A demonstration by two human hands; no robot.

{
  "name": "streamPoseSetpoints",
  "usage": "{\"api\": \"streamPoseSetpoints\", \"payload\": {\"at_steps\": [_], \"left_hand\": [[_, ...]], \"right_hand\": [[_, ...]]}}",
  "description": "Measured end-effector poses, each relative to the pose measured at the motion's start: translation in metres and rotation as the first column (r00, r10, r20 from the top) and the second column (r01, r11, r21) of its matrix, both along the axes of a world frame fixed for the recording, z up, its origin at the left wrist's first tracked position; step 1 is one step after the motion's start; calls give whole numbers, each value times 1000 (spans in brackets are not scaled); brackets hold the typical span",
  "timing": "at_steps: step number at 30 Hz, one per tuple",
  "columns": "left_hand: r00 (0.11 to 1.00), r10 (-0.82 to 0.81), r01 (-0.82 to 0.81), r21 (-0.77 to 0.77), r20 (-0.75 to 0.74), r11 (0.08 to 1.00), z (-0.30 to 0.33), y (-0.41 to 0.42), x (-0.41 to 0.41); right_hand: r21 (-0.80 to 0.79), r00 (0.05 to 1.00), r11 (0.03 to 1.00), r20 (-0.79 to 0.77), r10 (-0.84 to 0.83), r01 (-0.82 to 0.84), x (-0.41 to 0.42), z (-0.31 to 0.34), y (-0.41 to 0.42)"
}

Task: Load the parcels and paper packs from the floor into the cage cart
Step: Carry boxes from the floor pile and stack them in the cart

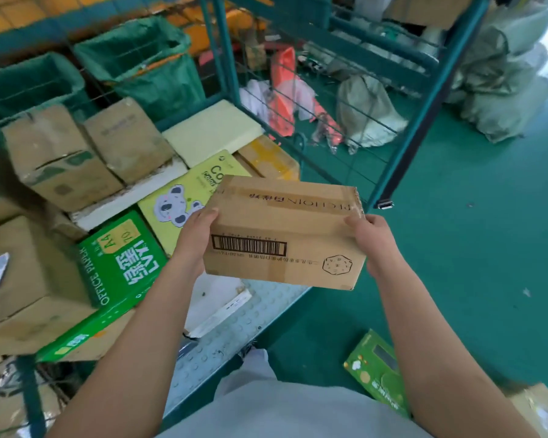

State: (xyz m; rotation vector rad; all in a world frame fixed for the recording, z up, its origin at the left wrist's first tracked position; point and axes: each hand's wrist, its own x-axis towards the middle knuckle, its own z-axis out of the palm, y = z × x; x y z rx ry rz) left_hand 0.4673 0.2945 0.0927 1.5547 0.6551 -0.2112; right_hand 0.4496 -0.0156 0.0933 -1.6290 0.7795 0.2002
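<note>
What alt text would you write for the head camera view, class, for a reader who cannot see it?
Both hands, left hand and right hand, hold a brown cardboard parcel by its ends above the open front of a green cage cart. The cart holds brown boxes and a green office paper pack. A green box lies on the floor.

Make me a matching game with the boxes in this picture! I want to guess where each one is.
Things:
1. brown barcode box
2. green office paper box
3. yellow koala box
4. small green pack

Places:
A. lying on the green floor, near the person's right arm
B. held up between the left hand and the right hand
C. in the cage cart, beside the koala box, nearer the person
D. in the cart, partly hidden behind the held box

Pairs: 1-B, 2-C, 3-D, 4-A
</note>
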Motion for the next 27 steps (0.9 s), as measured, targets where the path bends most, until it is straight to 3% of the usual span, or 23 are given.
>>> {"api": "streamPoseSetpoints", "payload": {"at_steps": [7,14,20,27], "left_hand": [[982,186,-188,-54,-41,981,-8,72,26],[965,253,-258,-100,-62,961,-18,135,73],[957,249,-273,-170,-146,947,-39,171,106],[939,258,-315,-266,-227,911,-64,184,129]], "right_hand": [[-109,984,978,-15,178,-179,79,6,76],[-253,956,924,-12,294,-287,157,12,146],[-454,906,802,-28,422,-387,213,23,193],[-569,836,659,-99,540,-492,282,34,235]]}}
